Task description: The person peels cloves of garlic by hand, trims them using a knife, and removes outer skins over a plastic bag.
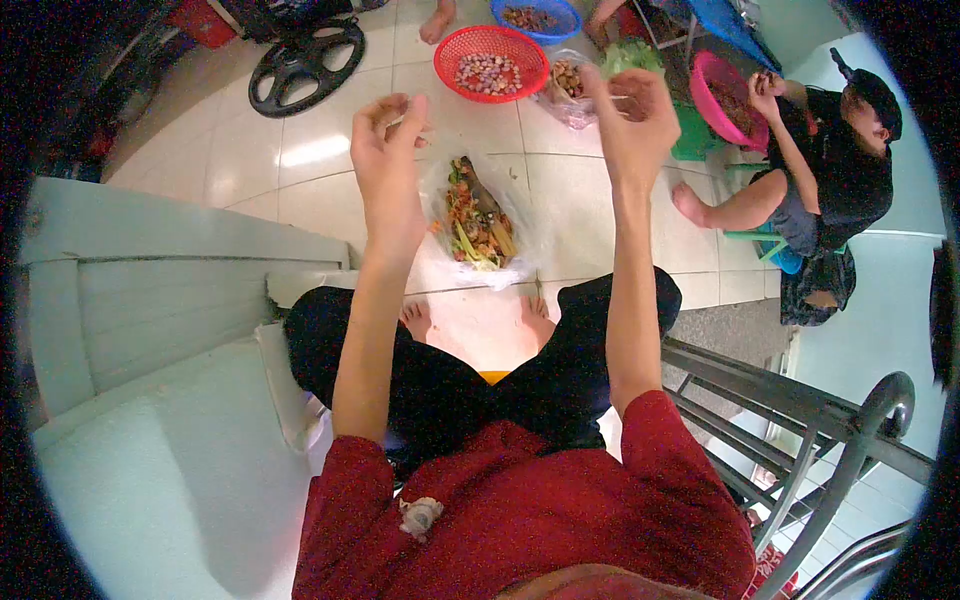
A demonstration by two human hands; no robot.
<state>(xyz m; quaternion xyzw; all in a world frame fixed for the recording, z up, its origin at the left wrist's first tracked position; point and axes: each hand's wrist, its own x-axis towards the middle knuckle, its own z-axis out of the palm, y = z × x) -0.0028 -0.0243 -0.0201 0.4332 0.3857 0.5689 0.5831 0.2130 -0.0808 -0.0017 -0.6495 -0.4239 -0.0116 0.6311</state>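
Observation:
Both hands are raised in front of me, wide apart. My left hand [390, 150] has its fingers curled toward the thumb; whether something small is between them I cannot make out. Over on the right, my right hand [635, 125] has bent fingers drawn toward the thumb, and what it holds, if anything, is too small to name. Between and below them, an open clear plastic bag [520, 262] with vegetable scraps [478, 225] lies on the floor before my feet. A red basket [441, 72] of small purplish bulbs stands beyond, between the hands.
A blue basket [575, 30], a bag of bulbs [568, 82] and leafy greens [635, 57] are at the back. At right, a person [835, 150] sits beside a pink basket [697, 85]. A metal rack [760, 385] stands lower right, a black wheeled base [350, 60] back left.

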